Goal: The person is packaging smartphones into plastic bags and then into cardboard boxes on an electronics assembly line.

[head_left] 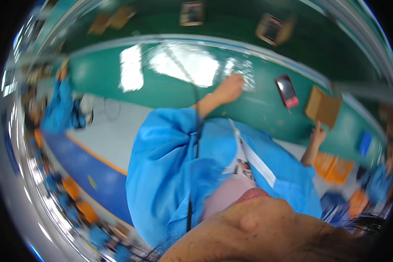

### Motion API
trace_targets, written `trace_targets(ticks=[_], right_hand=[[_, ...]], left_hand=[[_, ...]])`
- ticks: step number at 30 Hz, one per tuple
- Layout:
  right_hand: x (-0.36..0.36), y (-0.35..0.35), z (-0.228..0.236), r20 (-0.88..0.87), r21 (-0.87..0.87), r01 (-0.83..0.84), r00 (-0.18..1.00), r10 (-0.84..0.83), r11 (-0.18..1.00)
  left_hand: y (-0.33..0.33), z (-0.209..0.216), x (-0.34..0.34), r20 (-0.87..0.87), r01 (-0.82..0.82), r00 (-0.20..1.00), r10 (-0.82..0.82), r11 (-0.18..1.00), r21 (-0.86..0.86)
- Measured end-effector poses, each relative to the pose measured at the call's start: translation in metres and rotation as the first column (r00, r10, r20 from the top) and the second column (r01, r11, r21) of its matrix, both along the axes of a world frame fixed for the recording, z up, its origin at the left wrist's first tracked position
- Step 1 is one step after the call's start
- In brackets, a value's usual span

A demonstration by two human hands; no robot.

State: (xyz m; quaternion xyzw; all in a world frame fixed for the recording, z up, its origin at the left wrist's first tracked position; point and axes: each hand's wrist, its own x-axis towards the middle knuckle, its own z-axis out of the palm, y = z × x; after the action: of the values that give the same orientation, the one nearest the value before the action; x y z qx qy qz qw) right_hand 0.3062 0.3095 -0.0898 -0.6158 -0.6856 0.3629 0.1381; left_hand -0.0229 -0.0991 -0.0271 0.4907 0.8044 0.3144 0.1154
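Note:
My left hand (232, 87) reaches over the green table and is closed on the edge of a clear plastic bag (243, 65). Its fingertips are blurred. To the right, my right hand (318, 134) is at the near edge of an open brown cardboard box (325, 107), one digit laid against it and the other fingers curled and partly hidden. Between the hands, apart from both, lies a small flat box (286, 91) with a dark face and a red end.
Shiny clear plastic bags (183, 65) are spread left of my left hand. Beyond the table's rail, a dark green belt (231, 28) carries several small boxes. A blue block (365, 144) sits at the right. Orange bins (334, 168) stand below, and co-workers in blue (59, 107) are at both sides.

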Motion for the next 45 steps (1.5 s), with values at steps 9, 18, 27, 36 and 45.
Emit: trace_targets(ticks=[9, 18, 27, 36, 45], right_hand=[[-0.142, -0.148, 0.144, 0.188, 0.308, -0.680, 0.729, 0.658, 0.665], [-0.227, -0.139, 0.111, 0.428, 0.215, -0.788, 0.607, 0.670, 0.576], [-0.166, -0.199, 0.120, -0.832, -0.310, -0.519, 0.553, 0.037, 0.796], [-0.145, -0.253, 0.109, 0.059, 0.480, -0.696, 0.633, 0.772, 0.534], [-0.153, -0.248, 0.129, -0.682, -0.627, -0.517, 0.726, -0.089, 0.582]], left_hand=[[0.017, -0.015, 0.000, -0.210, -0.079, 0.974, 0.084, 0.996, 0.032], [-0.002, 0.004, 0.003, -0.224, -0.038, 0.974, 0.013, 0.994, -0.107], [0.028, -0.002, 0.020, -0.124, -0.139, 0.984, 0.129, 0.988, -0.074], [0.037, 0.003, 0.015, 0.244, -0.488, 0.845, 0.476, 0.873, -0.013], [0.039, 0.058, 0.047, -0.223, 0.144, 0.972, -0.075, 0.940, 0.310]])
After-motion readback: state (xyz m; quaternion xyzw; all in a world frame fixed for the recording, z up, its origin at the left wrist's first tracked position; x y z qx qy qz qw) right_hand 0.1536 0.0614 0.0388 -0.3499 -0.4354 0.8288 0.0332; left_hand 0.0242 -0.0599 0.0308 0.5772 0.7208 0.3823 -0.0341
